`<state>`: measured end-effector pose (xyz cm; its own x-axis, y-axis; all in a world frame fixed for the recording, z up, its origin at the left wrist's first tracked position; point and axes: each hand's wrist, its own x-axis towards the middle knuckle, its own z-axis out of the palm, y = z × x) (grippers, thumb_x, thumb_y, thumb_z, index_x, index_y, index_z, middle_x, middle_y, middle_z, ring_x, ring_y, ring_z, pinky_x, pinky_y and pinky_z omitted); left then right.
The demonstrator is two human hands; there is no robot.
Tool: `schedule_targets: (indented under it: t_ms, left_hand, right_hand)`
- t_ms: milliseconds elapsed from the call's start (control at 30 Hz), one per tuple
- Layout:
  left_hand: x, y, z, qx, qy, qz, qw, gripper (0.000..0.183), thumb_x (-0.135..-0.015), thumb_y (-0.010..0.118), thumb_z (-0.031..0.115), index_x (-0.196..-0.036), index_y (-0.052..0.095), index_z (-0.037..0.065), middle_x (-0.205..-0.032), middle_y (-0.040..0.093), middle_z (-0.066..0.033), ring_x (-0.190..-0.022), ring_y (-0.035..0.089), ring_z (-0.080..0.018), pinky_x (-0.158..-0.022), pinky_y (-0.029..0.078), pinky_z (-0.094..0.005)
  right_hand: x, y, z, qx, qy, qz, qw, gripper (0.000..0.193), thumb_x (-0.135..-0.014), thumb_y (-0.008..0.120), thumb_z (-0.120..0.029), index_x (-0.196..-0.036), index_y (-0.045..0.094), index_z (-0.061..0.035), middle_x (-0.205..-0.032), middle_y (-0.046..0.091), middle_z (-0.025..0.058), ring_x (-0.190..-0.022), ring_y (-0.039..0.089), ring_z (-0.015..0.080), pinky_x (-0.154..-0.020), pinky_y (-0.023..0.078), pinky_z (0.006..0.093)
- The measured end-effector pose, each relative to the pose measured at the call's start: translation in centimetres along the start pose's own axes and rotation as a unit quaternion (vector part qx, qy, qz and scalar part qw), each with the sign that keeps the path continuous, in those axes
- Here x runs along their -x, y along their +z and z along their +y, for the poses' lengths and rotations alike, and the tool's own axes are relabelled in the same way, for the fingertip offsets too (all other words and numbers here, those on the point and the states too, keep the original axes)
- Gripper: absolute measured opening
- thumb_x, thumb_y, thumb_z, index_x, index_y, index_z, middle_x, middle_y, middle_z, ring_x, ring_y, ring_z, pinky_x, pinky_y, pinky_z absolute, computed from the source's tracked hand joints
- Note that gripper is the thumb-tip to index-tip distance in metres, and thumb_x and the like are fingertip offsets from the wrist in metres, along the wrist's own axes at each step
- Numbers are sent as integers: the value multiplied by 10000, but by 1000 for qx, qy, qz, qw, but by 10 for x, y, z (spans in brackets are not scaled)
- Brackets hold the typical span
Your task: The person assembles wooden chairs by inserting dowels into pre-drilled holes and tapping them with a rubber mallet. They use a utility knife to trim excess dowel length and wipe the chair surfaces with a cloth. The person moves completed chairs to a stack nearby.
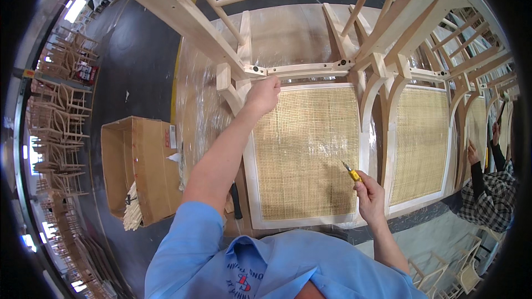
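My right hand [370,195] is closed around a yellow-handled knife [354,175], its thin metal tip pointing up and left over a woven cane panel [307,149]. The panel sits in a pale wooden chair frame [252,188]. At the panel's far left corner my left hand [265,94] has its fingers curled in, up against the wooden crossrail [305,70]. Whatever those fingers pinch, if anything, is hidden from view.
A second chair with a cane panel [419,144] stands close on the right, more beyond it. A person in a checked shirt [490,202] works there. An open cardboard box [152,169] with pale strips is at left. A dark-handled tool [236,202] lies beside my chair.
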<state>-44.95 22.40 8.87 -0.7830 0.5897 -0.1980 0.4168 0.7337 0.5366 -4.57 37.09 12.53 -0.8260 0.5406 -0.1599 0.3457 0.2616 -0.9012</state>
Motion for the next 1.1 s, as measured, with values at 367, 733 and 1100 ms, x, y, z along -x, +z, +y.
schedule_targets:
  t_ms: [367, 733, 1100]
  left_hand:
    - [89, -18, -9, 224, -5, 72, 972, 212, -995, 657, 212, -1006, 656, 0, -936, 714, -153, -808, 688, -219, -757, 527, -342]
    - [353, -19, -128, 173, -286, 177, 926, 127, -978, 662, 127, -1059, 677, 30, -902, 691, -76, -770, 644, -168, -665, 517, -306]
    - [414, 51, -159, -201, -272, 122, 933, 444, -841, 791, 257, -1224, 704, 48, -1417, 571, -254, -1297, 539, -435, -1100, 423, -493]
  right_hand:
    - [-19, -8, -9, -27, -24, -39, 999, 321, -1023, 644, -114, -1310, 652, 29, -969, 662, 71, -852, 601, 134, -778, 496, 286]
    - [86, 37, 27, -220, 236, -116, 940, 459, -1126, 474, -350, -1428, 592, -26, -827, 604, 5, -668, 527, 70, -593, 455, 233]
    - [165, 6, 58, -187, 214, -115, 952, 452, -1120, 466, -290, -1503, 536, -60, -858, 589, -12, -699, 504, 69, -616, 439, 233]
